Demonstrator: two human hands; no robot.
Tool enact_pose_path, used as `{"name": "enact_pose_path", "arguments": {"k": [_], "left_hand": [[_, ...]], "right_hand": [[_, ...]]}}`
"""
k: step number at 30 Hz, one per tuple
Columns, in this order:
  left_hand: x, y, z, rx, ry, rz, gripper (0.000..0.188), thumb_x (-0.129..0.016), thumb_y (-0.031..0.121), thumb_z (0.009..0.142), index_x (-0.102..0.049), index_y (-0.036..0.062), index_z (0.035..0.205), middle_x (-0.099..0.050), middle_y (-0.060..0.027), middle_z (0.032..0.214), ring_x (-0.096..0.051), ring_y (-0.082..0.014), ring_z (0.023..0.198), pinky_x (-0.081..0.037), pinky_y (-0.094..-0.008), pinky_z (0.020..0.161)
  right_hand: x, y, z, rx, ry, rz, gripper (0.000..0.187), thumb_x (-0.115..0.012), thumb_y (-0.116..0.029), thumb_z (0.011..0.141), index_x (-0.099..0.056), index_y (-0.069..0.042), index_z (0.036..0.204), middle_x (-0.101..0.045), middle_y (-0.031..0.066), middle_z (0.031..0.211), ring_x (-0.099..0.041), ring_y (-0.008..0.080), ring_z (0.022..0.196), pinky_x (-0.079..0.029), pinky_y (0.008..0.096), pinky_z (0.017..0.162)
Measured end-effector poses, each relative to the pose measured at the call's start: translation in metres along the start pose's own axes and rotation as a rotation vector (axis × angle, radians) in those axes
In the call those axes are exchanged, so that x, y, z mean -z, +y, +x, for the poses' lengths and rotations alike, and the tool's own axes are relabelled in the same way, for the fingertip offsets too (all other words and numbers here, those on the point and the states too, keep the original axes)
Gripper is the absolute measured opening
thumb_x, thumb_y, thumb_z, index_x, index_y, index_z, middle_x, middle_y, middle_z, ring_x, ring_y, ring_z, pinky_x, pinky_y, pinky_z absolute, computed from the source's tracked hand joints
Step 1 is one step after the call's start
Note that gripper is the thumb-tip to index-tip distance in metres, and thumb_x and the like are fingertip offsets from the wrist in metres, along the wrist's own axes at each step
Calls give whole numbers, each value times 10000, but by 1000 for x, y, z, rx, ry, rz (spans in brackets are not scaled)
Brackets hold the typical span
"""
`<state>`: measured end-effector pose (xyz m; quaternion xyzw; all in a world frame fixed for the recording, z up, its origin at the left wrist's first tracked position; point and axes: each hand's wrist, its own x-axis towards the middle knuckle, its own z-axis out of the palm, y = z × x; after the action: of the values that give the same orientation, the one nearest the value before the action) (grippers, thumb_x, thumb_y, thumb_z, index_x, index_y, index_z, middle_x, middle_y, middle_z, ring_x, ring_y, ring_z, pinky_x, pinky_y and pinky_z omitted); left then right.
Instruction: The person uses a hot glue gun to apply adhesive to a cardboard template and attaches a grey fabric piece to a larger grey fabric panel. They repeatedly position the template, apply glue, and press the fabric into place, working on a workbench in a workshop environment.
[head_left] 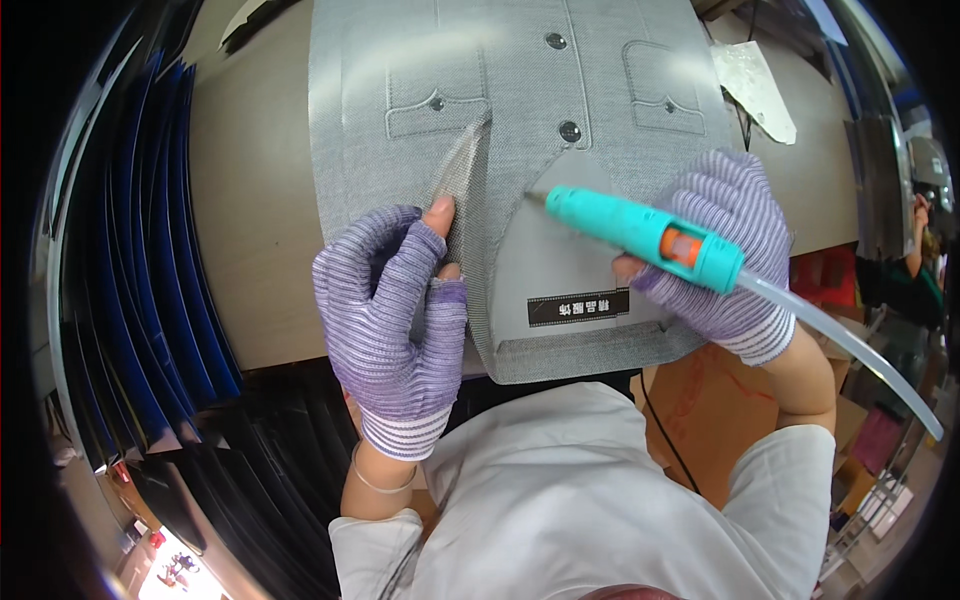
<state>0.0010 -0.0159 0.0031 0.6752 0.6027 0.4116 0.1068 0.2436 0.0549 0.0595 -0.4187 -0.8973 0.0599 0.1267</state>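
Note:
My left hand (395, 320), in a purple-striped glove with bare thumb and fingertip, pinches the raised edge of a grey woven-textured flap (468, 200). The flap belongs to a sheet (340, 130) that looks like a jacket front, with pockets and dark buttons. Wrapped in my right hand (725, 250), gloved the same way, is a teal glue gun (610, 220) with an orange part in its side. A long translucent glue stick (850, 335) runs out of its back. Its dark nozzle tip points left, over the curved edge of a smooth grey panel (560, 240) near the flap.
A small black label (578, 307) lies on the panel. Dark blue sheets (150, 260) stand in a row at the left, with black sheets (260, 500) below. The beige table (250, 200) carries a white scrap (757, 90) at right. Cardboard (715, 420) sits under the table edge.

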Motion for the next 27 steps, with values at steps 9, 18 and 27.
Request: {"name": "enact_pose_path", "arguments": {"k": [9,18,27], "left_hand": [[1,6,2,28,-61,-7,496,-787,146,736,-697,105,1221,-589,-116,1139,-532,-266,1032,-497,-364,889],[3,9,5,-5,-121,38,480,-752,116,748,-695,115,1224,-604,-133,1163,-543,-280,1047,-471,-379,933],[2,4,5,-21,-145,54,513,-747,137,731,-691,174,1240,-623,-120,1178,-545,-282,1031,-437,-403,942]], "right_hand": [[5,12,-10,-244,107,204,305,-863,-308,724,-691,-67,796,-627,63,711,-585,242,656,-468,364,630],[-1,3,-2,2,58,103,320,-839,-366,695,-647,-113,728,-613,62,728,-575,303,739,-463,399,711],[-2,14,-4,-185,142,196,357,-852,-354,734,-638,-68,730,-602,68,689,-585,245,633,-465,361,587]]}}
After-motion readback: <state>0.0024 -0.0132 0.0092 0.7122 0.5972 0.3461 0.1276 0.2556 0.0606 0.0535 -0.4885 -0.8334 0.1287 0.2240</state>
